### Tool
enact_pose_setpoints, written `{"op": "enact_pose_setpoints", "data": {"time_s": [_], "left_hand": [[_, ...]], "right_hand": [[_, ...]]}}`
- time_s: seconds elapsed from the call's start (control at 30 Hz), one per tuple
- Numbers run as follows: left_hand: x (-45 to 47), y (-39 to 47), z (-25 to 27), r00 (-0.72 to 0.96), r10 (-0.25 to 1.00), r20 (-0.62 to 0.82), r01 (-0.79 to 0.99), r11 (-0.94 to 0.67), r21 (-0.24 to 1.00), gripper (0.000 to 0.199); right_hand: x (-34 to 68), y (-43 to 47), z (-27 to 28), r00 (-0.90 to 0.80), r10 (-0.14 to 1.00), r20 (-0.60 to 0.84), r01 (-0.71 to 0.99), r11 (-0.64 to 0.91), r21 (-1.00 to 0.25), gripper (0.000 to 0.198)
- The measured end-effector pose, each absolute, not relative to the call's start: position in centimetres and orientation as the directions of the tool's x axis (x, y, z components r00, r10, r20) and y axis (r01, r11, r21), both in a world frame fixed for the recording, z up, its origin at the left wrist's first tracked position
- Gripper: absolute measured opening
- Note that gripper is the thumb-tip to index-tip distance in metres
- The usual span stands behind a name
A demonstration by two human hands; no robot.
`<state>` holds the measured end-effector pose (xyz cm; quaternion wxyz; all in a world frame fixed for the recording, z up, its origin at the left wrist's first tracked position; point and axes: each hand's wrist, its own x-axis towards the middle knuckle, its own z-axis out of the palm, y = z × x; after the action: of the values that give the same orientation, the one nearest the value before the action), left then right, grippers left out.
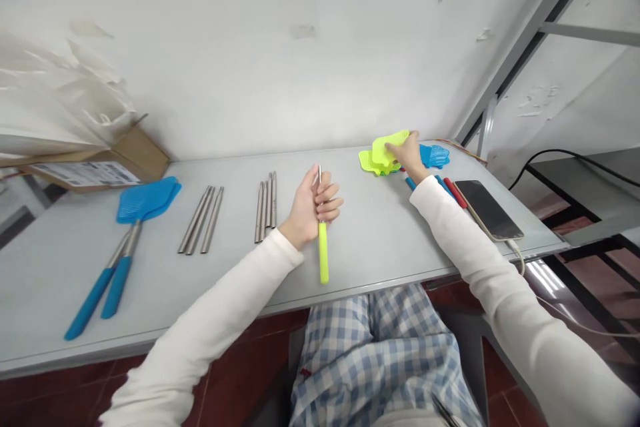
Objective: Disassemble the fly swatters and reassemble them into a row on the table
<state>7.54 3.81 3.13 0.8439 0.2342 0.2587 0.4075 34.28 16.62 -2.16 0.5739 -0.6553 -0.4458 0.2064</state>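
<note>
Cardboard box point(143, 153) at left carries a white label point(85, 173), its print too small to read. The left hand point(314, 205), palm up, curls around a metal rod point(320, 175) whose yellow handle point(323, 253) points back toward the person. The right hand point(410, 155), its arm stretched forward, pinches a yellow flap point(384, 145) above another yellow piece point(367, 161), just beside blue flaps point(439, 156) near the wall point(320, 80).

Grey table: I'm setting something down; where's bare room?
Bare room lies between the left hand and right sleeve; narrower, between left rods and middle rods. It's crowded around the right hand: yellow swatter heads, blue head, red handle, phone.
</note>
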Motion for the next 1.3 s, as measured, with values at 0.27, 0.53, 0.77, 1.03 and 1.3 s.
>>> {"op": "enact_pose_setpoints", "data": {"time_s": [0.27, 0.53, 0.77, 1.03, 1.3], "left_hand": [[8.6, 4.7, 5.8, 0.413, 0.865, -0.284, -0.614, 0.495, 0.615, 0.055], [11.0, 8.6, 6.0, 0.266, 0.946, -0.186, -0.689, 0.322, 0.65, 0.046], [11.9, 9.7, 5.2, 0.181, 0.982, -0.047, -0.745, 0.168, 0.645, 0.045], [13.6, 9.2, 4.2, -0.001, 0.994, -0.11, -0.731, 0.074, 0.679, 0.048], [12.5, 7.7, 7.8, 0.122, 0.966, -0.229, -0.653, 0.252, 0.714, 0.046]], "right_hand": [[32.6, 13.6, -1.5, 0.242, 0.746, 0.62, 0.82, 0.185, -0.542, 0.046], [25.7, 4.3, -1.9, -0.453, 0.854, 0.255, 0.245, 0.394, -0.886, 0.05], [25.1, 4.3, -3.0, -0.393, 0.906, 0.159, 0.052, 0.195, -0.98, 0.044], [24.8, 4.2, -3.5, -0.272, 0.941, 0.201, 0.175, 0.253, -0.952, 0.046], [21.8, 0.0, -0.2, -0.296, 0.953, 0.067, -0.163, 0.019, -0.986, 0.051]]}}
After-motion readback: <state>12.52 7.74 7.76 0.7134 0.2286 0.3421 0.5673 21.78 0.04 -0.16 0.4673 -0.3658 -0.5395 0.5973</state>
